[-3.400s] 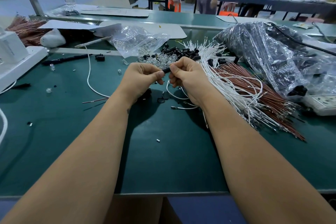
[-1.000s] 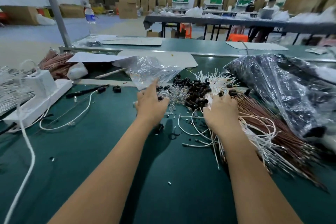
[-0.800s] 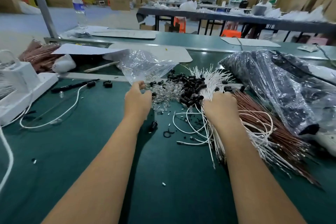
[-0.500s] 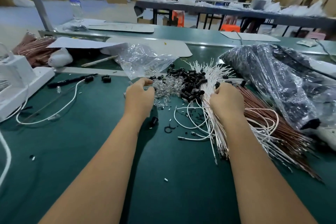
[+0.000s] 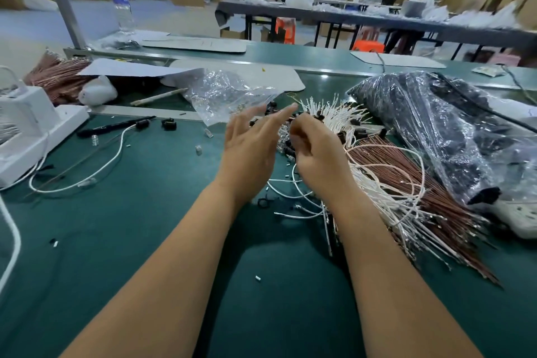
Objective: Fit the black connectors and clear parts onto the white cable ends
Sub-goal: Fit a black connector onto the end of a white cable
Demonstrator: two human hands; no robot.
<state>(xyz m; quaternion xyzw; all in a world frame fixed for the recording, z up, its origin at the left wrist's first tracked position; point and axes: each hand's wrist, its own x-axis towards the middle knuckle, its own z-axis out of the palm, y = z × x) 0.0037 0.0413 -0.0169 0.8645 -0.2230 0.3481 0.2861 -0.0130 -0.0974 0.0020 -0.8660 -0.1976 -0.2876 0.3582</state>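
My left hand (image 5: 250, 151) hovers above the green table (image 5: 145, 227) with its fingers straight and spread, holding nothing. My right hand (image 5: 316, 151) is just right of it, fingers curled inward; a white cable (image 5: 294, 174) runs up into it. Between and behind the hands lie a small heap of clear parts (image 5: 282, 134) and scattered black connectors (image 5: 360, 134). The bundle of white cables (image 5: 334, 110) fans out behind my right hand and continues under my right forearm.
Brown wires (image 5: 406, 171) lie beside the white bundle. A large black-filled plastic bag (image 5: 453, 125) sits at the right, a clear bag (image 5: 226, 93) behind the hands. A white power strip (image 5: 29, 136) and a loose white lead (image 5: 87, 180) are at the left.
Both hands have lifted off the piles and come together. My left hand left the clear parts and opened flat; my right hand pulled back from the cable bundle with its fingers curled.
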